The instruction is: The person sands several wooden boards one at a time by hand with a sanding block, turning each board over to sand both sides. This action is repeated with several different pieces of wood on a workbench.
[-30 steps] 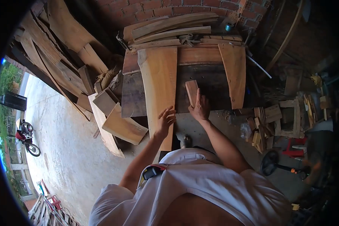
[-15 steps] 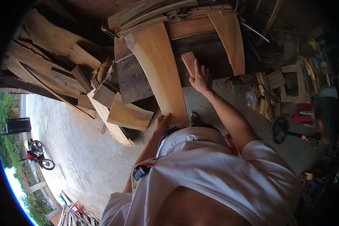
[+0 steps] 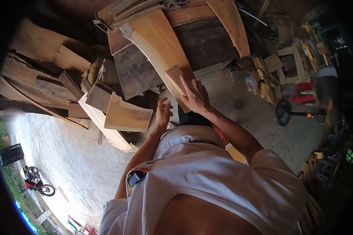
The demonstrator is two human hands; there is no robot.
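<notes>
A long pale plank (image 3: 155,41) lies slanted over the dark workbench (image 3: 208,37), its near end reaching toward me. My right hand (image 3: 196,97) grips a small wood block (image 3: 174,75) and holds it against the plank's near end. My left hand (image 3: 163,111) hovers just left of that end, fingers apart, holding nothing; I cannot tell whether it touches the plank's edge.
A curved board (image 3: 231,23) lies on the bench's right side. Stacked slabs and offcuts (image 3: 123,115) crowd the floor at left. Wood scraps (image 3: 286,64), a red stool (image 3: 305,93) and a floor fan (image 3: 285,112) stand at right. A motorbike (image 3: 37,185) is parked outside.
My view has swung down and the bench has shifted up. My right hand has drawn the small block back along the plank toward me. My left hand has let go of the plank's end.
</notes>
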